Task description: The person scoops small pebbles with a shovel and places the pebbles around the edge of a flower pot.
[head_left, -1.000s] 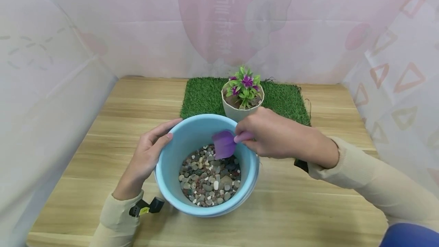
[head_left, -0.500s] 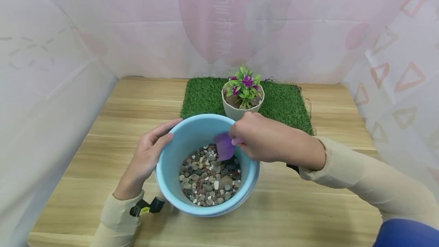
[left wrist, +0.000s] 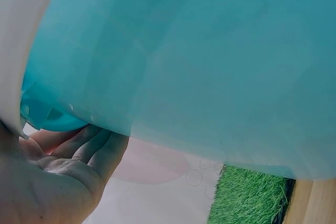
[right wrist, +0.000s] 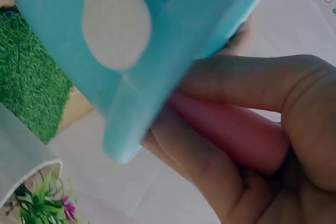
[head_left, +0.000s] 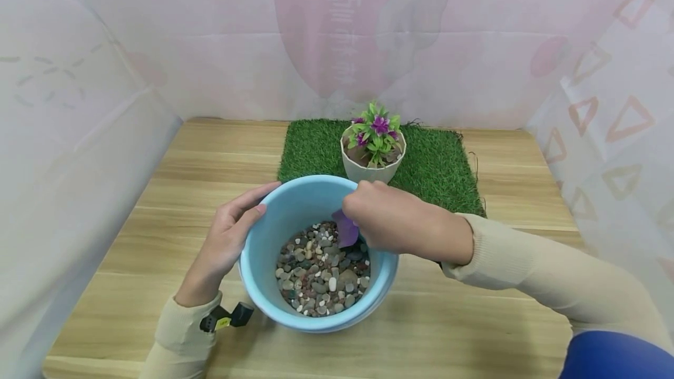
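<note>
A light blue bucket (head_left: 308, 200) stands on the table with a layer of mixed pebbles (head_left: 316, 271) at its bottom. My left hand (head_left: 225, 238) holds its left rim, thumb over the edge and fingers along the outside, as the left wrist view also shows. Over the far right rim, my right hand (head_left: 402, 218) grips a small purple shovel (head_left: 346, 231) by its pink handle (right wrist: 233, 135). The shovel's blade hangs inside the bucket, its lower edge close over the pebbles. From the head view, the handle is hidden behind the fist.
Behind the bucket, a white flowerpot (head_left: 371, 175) with purple flowers sits on a green grass mat (head_left: 439, 177). The wooden table (head_left: 210, 151) is bounded by pale printed cloth walls (head_left: 226, 69). Blue fabric (head_left: 616, 358) shows at the lower right.
My right hand has moved left and slightly towards me, carrying the shovel a little lower along the bucket's right inner wall. The left hand and bucket have stayed in place.
</note>
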`<state>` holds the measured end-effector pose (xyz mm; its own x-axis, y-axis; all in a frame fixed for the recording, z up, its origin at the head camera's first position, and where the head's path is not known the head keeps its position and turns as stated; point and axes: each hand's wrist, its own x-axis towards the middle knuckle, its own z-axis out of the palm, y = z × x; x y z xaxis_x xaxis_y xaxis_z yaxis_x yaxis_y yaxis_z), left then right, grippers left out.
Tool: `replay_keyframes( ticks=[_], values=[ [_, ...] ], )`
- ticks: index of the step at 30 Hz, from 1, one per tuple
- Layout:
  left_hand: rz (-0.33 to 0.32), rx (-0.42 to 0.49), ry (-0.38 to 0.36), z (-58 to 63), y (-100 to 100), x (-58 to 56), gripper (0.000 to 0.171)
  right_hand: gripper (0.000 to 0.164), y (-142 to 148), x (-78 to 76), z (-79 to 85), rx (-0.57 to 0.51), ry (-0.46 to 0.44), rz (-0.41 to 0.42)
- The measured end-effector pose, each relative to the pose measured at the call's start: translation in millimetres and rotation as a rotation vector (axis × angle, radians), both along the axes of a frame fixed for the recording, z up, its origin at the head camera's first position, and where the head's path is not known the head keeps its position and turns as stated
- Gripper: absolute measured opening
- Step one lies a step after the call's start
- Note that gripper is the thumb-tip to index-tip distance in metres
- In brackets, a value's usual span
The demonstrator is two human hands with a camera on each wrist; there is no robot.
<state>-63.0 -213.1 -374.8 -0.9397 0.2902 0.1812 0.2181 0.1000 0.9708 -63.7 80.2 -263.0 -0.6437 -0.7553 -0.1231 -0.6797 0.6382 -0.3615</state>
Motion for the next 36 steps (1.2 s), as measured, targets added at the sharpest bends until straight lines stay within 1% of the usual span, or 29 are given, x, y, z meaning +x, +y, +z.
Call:
replay_keyframes(
  ticks=[4, 11, 16, 19, 22, 25, 27, 30, 33, 36],
  values=[
    [-0.007, 0.0, 0.008, -0.5, 0.4, -1.2, 0.042, 0.037, -2.4, 0.1, -2.1, 0.033, 0.026, -0.005],
    [-0.009, 0.008, 0.015, 0.4, 0.0, -1.7, 0.041, 0.032, -1.8, 0.1, -4.8, 0.021, 0.087, 0.014],
    [-0.003, 0.004, 0.016, 1.6, -0.3, -1.4, 0.041, 0.029, -2.1, -2.0, -8.2, -0.002, 0.098, 0.021],
    [0.007, -0.011, 0.011, 2.4, -1.0, -0.9, 0.041, 0.028, -2.1, -4.0, -11.4, -0.035, 0.102, 0.027],
    [0.017, -0.021, 0.005, 2.5, -1.8, 0.1, 0.041, 0.029, -3.2, -7.7, -17.6, -0.081, 0.084, 0.03],
    [0.027, -0.027, 0.003, 2.1, -2.1, 0.9, 0.041, 0.03, -5.5, -11.8, -29.9, -0.121, 0.07, 0.057],
    [0.028, -0.029, 0.005, 1.8, -1.7, 0.5, 0.041, 0.031, -6.3, -13.0, -38.6, -0.154, 0.079, 0.083],
    [0.026, -0.028, 0.009, 0.8, -1.0, -0.8, 0.041, 0.03, -5.2, -12.3, -46.2, -0.211, 0.081, 0.101],
    [0.017, -0.015, 0.007, -0.2, -0.2, -1.4, 0.041, 0.023, -4.3, -10.5, -48.0, -0.267, 0.057, 0.11],
    [0.011, 0.002, 0.009, -0.8, 0.5, -1.3, 0.041, 0.013, -5.3, -9.0, -48.1, -0.282, 0.021, 0.119]
  ],
)
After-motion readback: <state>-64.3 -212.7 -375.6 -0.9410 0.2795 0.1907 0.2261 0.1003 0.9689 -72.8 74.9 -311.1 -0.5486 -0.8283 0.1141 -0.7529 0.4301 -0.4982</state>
